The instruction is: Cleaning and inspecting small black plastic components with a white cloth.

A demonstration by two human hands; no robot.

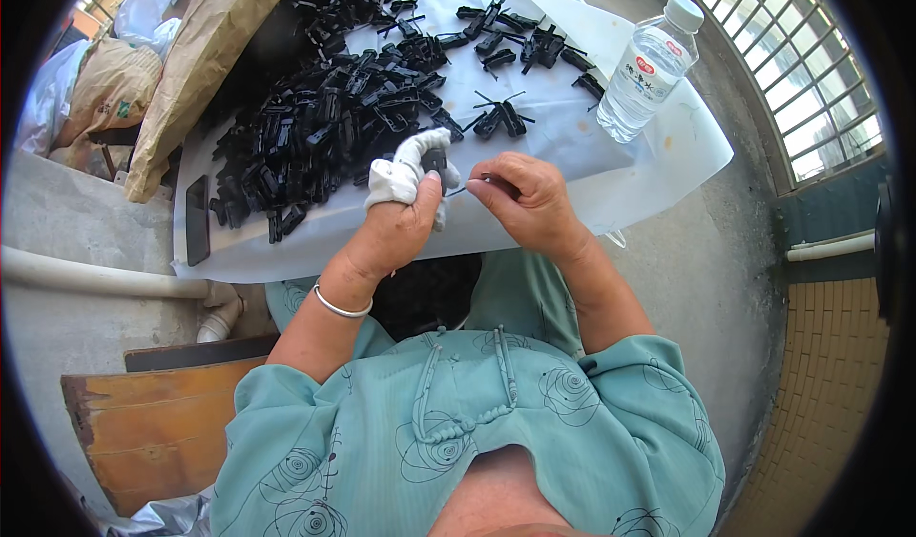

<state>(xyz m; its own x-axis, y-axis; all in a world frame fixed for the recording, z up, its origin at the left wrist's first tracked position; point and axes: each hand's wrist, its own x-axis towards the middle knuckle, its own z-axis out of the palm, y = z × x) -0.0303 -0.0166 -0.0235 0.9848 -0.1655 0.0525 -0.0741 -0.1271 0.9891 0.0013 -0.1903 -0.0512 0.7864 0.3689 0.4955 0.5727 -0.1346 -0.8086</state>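
My left hand [401,215], in a white glove [393,180] that leaves the thumb bare, is closed on a small black plastic part [434,163]. Close beside it on the right, my bare right hand [534,201] pinches a small dark piece [504,184], mostly covered by the fingers; its kind I cannot make out. Both hands are over the near edge of a table with a white plastic cover [563,170]. Beyond them spreads a big heap of black plastic parts [324,132]. A few similar parts with thin prongs [500,117] lie apart from the heap.
A clear water bottle [641,84] stands at the table's right side. On the left edge lies a dark flat phone-like slab [197,220], near brown paper [215,55]. A white pipe [105,272] and a wooden board [167,423] are lower left; a barred window [792,55] is at right.
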